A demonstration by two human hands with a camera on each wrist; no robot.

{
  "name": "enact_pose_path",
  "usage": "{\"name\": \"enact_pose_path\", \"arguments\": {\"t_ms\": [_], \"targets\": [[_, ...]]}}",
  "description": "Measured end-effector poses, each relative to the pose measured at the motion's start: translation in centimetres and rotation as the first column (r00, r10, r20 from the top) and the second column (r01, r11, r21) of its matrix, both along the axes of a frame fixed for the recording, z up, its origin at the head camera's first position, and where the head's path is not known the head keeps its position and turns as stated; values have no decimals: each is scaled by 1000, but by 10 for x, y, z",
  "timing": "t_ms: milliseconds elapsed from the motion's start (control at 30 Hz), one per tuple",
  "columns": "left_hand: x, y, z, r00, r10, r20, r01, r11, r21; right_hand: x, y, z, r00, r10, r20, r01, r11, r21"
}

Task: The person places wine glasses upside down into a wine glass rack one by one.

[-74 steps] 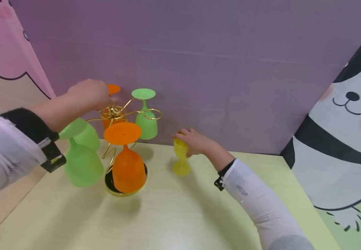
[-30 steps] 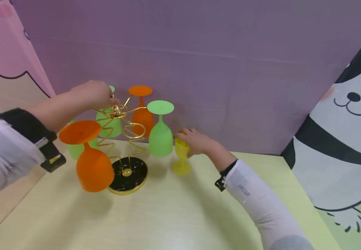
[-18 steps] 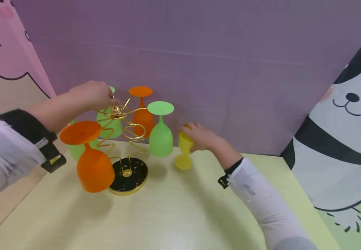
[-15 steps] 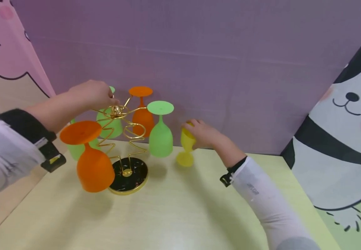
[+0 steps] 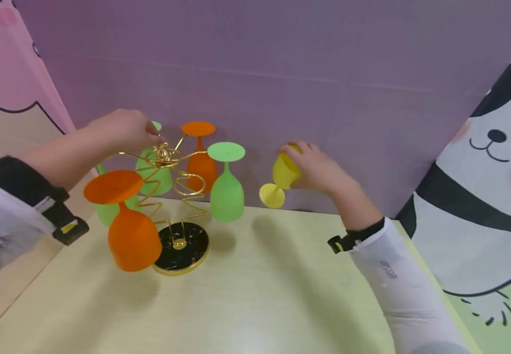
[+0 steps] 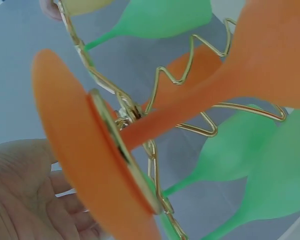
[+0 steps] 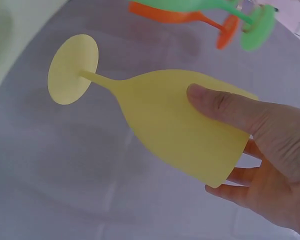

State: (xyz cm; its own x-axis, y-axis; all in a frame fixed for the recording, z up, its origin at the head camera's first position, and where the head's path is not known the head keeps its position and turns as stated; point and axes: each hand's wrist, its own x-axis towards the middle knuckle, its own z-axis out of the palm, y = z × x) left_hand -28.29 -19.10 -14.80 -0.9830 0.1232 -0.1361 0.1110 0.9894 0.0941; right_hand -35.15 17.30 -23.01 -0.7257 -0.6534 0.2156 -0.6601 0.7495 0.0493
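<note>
In the right wrist view my right hand [image 7: 275,145] holds a yellow goblet [image 7: 165,120] by its bowl near the rim, thumb on one side and fingers behind. The head view has this goblet tilted in the air, its foot toward the lower left. My left hand [image 5: 124,130] is just above the top of a gold wire glass rack [image 5: 164,155]. In the left wrist view its fingers are loose and partly hidden behind the foot of an orange goblet [image 6: 97,150]. Green goblets [image 5: 227,196] and another orange goblet [image 5: 202,169] also hang upside down on the rack.
The rack's round black base [image 5: 184,250] with a gold rim stands on a pale yellow table [image 5: 237,295]. Behind it is a purple backdrop [image 5: 308,98]. A panda-print panel [image 5: 485,221] is at the right, a pink one [image 5: 29,64] at the left.
The rack has turned, swinging its goblets round, then stopped. My right hand has lifted the yellow goblet off the table, rightward and up, tilting it. My left hand has drawn slightly up and left.
</note>
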Motion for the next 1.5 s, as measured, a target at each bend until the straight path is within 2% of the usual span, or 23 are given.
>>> {"name": "enact_pose_path", "arguments": {"t_ms": [233,300,400,533,633,733,800,933,1000,1067,1133,1200,1267,1300,1333,1367,1433,1500], "targets": [[16,0,3,996,20,-86,-8,991,135,15,18,14,992,2,-130,-15,995,-99],[22,3,3,990,17,-137,8,984,180,20,23,17,985,-2,-175,-22,990,-137],[36,11,0,974,8,-227,55,962,268,32,30,20,980,-22,-197,-22,976,-219],[59,23,-9,924,-9,-382,156,921,356,51,39,18,972,-44,-230,-38,941,-336],[78,32,-18,863,-14,-505,246,885,396,66,43,11,950,-51,-307,-83,908,-410],[94,43,-28,798,-3,-602,324,845,426,80,46,3,929,-69,-365,-134,855,-502],[104,51,-36,755,6,-656,373,819,436,90,47,-2,918,-78,-388,-173,802,-571],[120,66,-56,676,37,-736,460,759,461,107,47,-13,909,-107,-402,-233,671,-704],[127,73,-66,643,62,-763,501,720,480,114,46,-19,914,-111,-390,-253,597,-762],[133,79,-76,620,93,-779,530,682,504,120,44,-27,924,-93,-371,-275,512,-814],[136,85,-87,620,127,-775,551,632,544,126,42,-35,940,-49,-339,-289,418,-861],[138,91,-100,628,163,-761,569,571,591,132,38,-43,954,17,-300,-291,304,-907],[139,97,-113,655,193,-730,575,501,647,138,34,-52,963,91,-254,-267,187,-945],[139,101,-120,673,203,-711,575,461,676,141,32,-57,966,130,-223,-240,130,-962],[139,104,-127,684,207,-700,582,424,694,146,29,-61,972,160,-170,-185,86,-979],[139,107,-133,702,209,-680,580,387,717,150,26,-65,977,185,-104,-114,46,-992],[139,114,-145,741,204,-639,567,318,760,158,21,-73,972,232,36,38,-4,-999],[137,120,-155,768,186,-612,558,273,783,164,16,-79,942,292,163,182,-39,-983]]}}
